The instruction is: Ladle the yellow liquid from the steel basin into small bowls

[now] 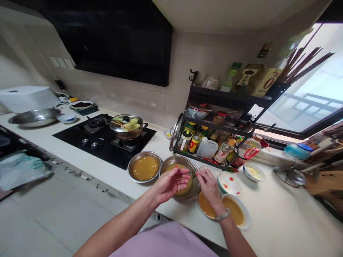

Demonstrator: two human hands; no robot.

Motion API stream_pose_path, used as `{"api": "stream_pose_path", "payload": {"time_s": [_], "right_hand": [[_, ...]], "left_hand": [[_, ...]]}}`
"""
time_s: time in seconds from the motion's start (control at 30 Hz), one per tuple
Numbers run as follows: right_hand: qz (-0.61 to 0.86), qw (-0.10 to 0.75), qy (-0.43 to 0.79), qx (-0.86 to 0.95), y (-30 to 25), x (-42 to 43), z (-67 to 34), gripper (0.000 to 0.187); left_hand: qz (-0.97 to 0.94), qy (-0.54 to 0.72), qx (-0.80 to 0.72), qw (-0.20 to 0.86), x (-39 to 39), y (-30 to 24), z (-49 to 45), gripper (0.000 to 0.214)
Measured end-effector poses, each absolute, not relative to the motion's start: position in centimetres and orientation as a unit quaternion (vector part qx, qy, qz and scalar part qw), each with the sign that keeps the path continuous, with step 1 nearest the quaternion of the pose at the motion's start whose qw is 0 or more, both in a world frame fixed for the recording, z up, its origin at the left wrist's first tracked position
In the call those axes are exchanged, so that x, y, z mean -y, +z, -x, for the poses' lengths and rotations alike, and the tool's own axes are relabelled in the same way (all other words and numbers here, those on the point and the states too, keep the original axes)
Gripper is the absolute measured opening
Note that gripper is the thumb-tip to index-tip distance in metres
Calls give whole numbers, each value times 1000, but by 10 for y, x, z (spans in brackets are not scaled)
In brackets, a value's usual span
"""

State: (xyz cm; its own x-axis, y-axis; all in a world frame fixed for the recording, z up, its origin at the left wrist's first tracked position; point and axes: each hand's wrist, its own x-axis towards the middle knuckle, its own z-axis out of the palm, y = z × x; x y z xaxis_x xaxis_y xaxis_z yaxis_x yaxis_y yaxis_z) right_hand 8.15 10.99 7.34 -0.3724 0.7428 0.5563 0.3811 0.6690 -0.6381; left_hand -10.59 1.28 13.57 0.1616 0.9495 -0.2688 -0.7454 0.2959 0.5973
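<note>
My left hand [171, 185] hovers palm up over a metal bowl [184, 160] of yellowish-brown liquid, its fingers stretched and slightly curved, holding nothing. Just right of it, above the same bowl's right rim, my right hand [209, 184] is closed in a pinch. A small dark thing shows at its fingertips, too small to name. To the left stands a second metal bowl [145, 167] of brown liquid with pale pieces floating in it. Under my right forearm are a bowl of orange-brown liquid [205, 206], partly hidden, and a white oval bowl [245, 217] with similar liquid.
A lidded pan [127, 129] sits on the black gas hob [80, 137]. Behind the bowls rises a black rack [227, 95] crowded with bottles and jars. Right of my hands are a patterned plate [232, 180] and a small bowl [254, 173] with pale yellow pieces.
</note>
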Motion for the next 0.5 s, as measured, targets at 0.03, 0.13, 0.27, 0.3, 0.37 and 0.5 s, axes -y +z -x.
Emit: {"api": "stream_pose_path", "payload": {"time_s": [0.03, 0.13, 0.27, 0.3, 0.37, 0.5], "right_hand": [[356, 429, 208, 804, 71, -111, -83, 27], [386, 417, 204, 797, 60, -114, -89, 32], [426, 408, 207, 780, 45, -115, -100, 33], [437, 407, 214, 773, 43, -114, -103, 33], [459, 411, 229, 754, 40, -110, -107, 35], [520, 409, 281, 696, 35, -96, -112, 40]], "left_hand": [[-179, 573, -327, 730, -14, 133, 106, 35], [-211, 584, -389, 680, -17, 115, 110, 29], [-186, 587, -523, 589, -16, 65, 122, 30], [-170, 578, -565, 564, -14, 49, 125, 31], [-147, 562, -632, 512, -7, 18, 131, 37], [-136, 552, -673, 474, 4, -20, 137, 50]]}}
